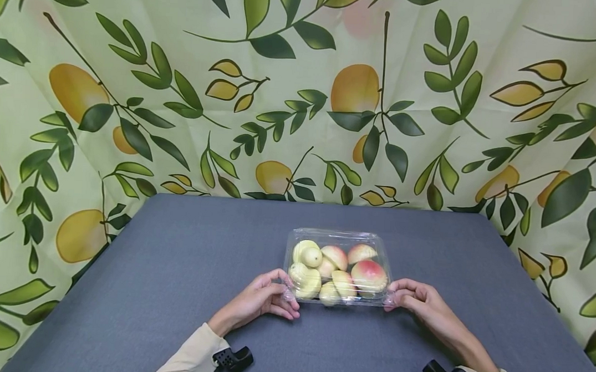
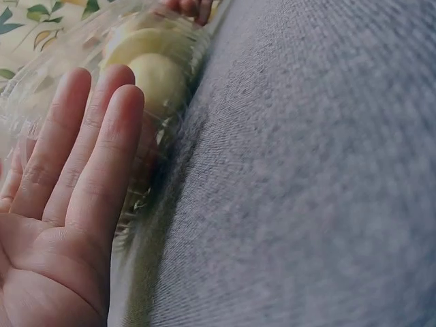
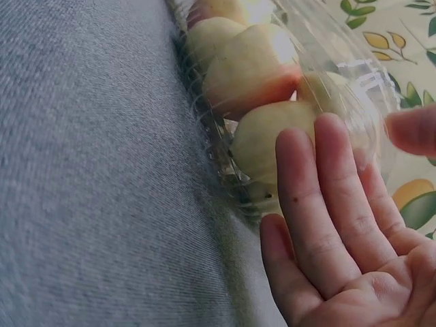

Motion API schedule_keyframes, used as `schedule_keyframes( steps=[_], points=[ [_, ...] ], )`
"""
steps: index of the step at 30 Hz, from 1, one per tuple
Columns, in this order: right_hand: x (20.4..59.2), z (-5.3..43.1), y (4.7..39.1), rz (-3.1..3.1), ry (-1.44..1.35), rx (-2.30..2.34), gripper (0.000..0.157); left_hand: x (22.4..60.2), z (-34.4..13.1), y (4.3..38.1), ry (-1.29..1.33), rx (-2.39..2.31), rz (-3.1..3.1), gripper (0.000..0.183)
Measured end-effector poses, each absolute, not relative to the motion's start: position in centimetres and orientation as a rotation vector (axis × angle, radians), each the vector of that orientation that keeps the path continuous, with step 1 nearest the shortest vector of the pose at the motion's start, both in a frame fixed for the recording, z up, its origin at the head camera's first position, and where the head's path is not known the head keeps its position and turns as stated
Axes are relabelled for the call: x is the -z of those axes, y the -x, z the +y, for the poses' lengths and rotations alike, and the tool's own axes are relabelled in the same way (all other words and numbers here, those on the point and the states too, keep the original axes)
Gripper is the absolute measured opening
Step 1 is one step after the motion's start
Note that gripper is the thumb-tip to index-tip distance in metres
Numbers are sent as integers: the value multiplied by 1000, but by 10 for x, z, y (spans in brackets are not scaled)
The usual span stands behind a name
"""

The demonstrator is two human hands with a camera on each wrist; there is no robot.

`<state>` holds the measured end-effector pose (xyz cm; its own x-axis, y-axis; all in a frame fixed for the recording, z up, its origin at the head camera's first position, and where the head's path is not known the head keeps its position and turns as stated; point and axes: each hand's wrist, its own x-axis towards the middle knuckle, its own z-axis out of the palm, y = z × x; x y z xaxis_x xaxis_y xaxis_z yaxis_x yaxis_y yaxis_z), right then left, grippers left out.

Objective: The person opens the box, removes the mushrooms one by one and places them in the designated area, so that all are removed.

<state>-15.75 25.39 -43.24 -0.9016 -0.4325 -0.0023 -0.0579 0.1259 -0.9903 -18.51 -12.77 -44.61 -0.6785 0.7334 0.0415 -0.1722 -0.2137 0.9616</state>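
A clear plastic clamshell box (image 1: 340, 233) lies on the table with its lid down. Inside it are several peach-like fruits (image 1: 369, 275), pale yellow, some blushed red. My left hand (image 1: 260, 298) pinches the box's near left corner between thumb and forefinger, its other fingers held out straight. At the near right corner, my right hand (image 1: 420, 302) pinches the plastic the same way. In the left wrist view, the straight fingers (image 2: 102, 150) hide part of the box's side. The right wrist view shows fingers (image 3: 334, 197) beside the clear wall.
A grey-blue cloth covers the table (image 1: 201, 237). Behind it and at both sides hangs a pale curtain (image 1: 299, 153) printed with leaves and fruit. Black bands (image 1: 234, 359) are on both wrists, over light sleeves (image 1: 190, 359).
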Motion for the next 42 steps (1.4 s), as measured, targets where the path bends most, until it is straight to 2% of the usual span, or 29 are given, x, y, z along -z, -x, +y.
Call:
schedule_keyframes(
  steps=[8,19,27,42],
  points=[
    [436,262,160,1985,616,1881,18,443,-129,185,-713,-1950,1415,25],
    [438,266,160,1852,595,1908,24,441,-128,182,-735,-1928,1455,20],
    [438,265,161,1829,551,1903,23,441,-127,182,-716,-1916,1486,20],
    [439,268,161,1764,542,1913,30,443,-127,183,-698,-1917,1503,22]
  ],
)
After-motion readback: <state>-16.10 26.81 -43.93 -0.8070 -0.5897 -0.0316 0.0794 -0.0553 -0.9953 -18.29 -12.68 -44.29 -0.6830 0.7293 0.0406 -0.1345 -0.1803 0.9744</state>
